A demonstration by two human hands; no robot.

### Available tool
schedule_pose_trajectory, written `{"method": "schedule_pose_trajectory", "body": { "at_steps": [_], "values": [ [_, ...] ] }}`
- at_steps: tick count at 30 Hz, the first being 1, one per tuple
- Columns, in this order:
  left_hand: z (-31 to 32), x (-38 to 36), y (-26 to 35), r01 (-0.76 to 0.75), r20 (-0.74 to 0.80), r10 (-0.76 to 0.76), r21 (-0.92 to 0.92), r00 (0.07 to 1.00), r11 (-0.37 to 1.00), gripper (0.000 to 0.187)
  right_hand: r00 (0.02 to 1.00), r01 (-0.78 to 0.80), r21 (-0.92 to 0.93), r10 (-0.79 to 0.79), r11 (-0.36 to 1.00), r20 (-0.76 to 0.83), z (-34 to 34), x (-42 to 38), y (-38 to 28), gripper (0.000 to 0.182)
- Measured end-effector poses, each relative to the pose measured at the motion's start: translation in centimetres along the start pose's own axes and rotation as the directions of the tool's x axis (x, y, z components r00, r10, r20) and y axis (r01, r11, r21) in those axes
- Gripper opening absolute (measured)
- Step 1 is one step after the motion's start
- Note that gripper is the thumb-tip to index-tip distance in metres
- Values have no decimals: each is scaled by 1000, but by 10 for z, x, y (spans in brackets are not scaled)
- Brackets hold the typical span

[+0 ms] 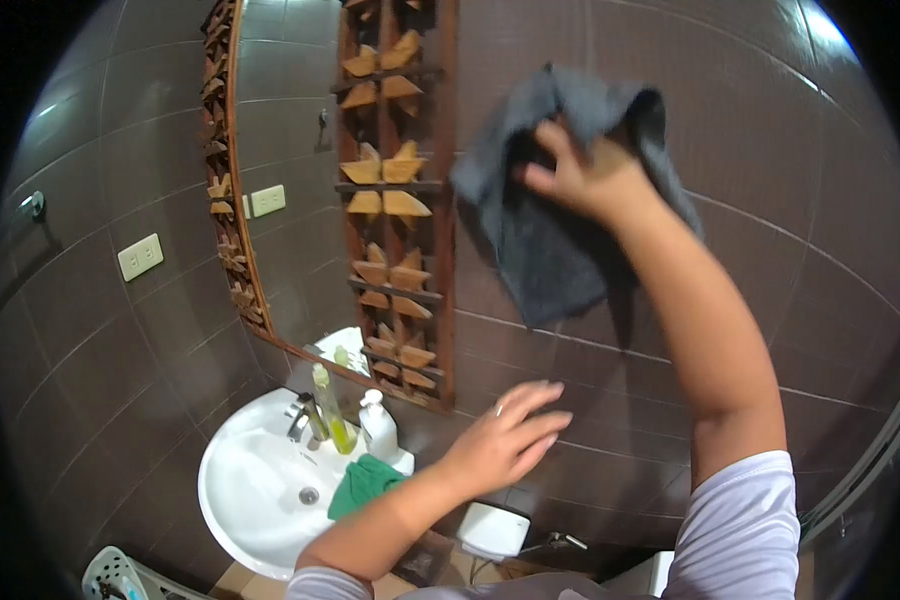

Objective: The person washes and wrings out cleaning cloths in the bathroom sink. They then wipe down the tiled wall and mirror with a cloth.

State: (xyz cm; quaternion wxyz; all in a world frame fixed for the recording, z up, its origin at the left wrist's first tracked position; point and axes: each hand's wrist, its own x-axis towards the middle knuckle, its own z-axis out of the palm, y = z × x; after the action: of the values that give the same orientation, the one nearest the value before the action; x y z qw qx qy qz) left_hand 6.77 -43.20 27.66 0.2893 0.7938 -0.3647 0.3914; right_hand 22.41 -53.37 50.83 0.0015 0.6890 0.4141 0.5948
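My right hand [595,180] is raised high, holding a dark grey cloth [560,265] against the brown tiled wall [750,160]. Two of its digits show; folds of the cloth cover the others. The cloth's lower part hangs down the tiles. Lower down, my left hand [505,435] is in mid-air with its fingers apart and nothing in them; a ring is on one finger. Behind the left forearm, a green cloth [365,485] lies over the edge of the white sink [235,485].
A mirror [290,180] in a carved wooden frame [395,200] hangs left of the grey cloth. By the faucet [298,418] stand a bottle of yellow-green liquid [335,415] and a white pump bottle [378,428]. A white toilet tank [492,530] is below. An outlet [140,257] is on the left wall.
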Motion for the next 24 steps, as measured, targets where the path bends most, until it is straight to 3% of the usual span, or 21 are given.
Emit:
{"method": "schedule_pose_trajectory", "body": {
  "at_steps": [1,3,5,6,7,9,11,12,13,14,15,16,17,18,20,21,22,24],
  "values": [
    [-19,24,-5,-81,-46,84,54,995,995,27,998,1,-144,-12,990,-69,-2,33,9,55],
    [-52,66,-12,-190,-107,203,118,973,975,28,966,-246,-133,231,960,-118,1,87,24,63],
    [-80,101,-15,-260,-184,294,190,938,947,27,876,-472,108,480,875,-54,0,125,29,68],
    [-91,117,-17,-292,-248,334,193,909,937,27,869,-491,-165,493,856,-27,-6,128,26,67],
    [-101,132,-19,-321,-315,369,194,874,927,26,916,-400,-376,379,836,-133,-22,120,5,65],
    [-111,157,-27,-340,-424,411,236,807,911,23,934,-334,-440,229,833,-275,-2,97,-2,63],
    [-106,176,-43,-324,-494,412,257,766,910,20,976,-193,-447,123,873,-180,10,46,-23,58],
    [-95,175,-54,-289,-504,350,197,789,937,19,991,-130,-314,112,941,-77,4,11,-46,54],
    [-81,173,-66,-250,-510,286,140,811,958,17,915,-233,-149,268,961,300,-8,-17,-69,52],
    [-62,159,-73,-147,-465,202,151,862,978,17,965,-183,-62,191,981,180,29,-69,-73,51],
    [-42,138,-78,-62,-419,148,211,896,975,20,996,-10,187,25,982,-81,37,-105,-83,55],
    [-13,114,-92,-97,-392,131,106,911,990,29,995,-51,240,29,969,97,32,-132,-97,57],
    [24,88,-111,-158,-452,231,194,862,968,36,963,-103,280,25,954,270,29,-149,-103,59],
    [25,73,-106,-200,-354,288,265,890,943,42,964,-108,270,34,957,265,25,-152,-95,59],
    [52,73,-116,-118,-481,282,343,830,932,47,982,10,566,-116,824,152,11,-149,-76,63],
    [56,83,-120,-67,-502,265,378,823,924,47,982,30,599,-136,800,133,7,-137,-60,64],
    [46,114,-118,-26,-527,261,412,809,911,45,972,60,502,-165,863,167,-7,-112,-45,71],
    [-8,195,-98,-138,-551,405,461,730,877,43,981,102,252,-139,962,136,-19,-61,-3,68]
  ]
}}
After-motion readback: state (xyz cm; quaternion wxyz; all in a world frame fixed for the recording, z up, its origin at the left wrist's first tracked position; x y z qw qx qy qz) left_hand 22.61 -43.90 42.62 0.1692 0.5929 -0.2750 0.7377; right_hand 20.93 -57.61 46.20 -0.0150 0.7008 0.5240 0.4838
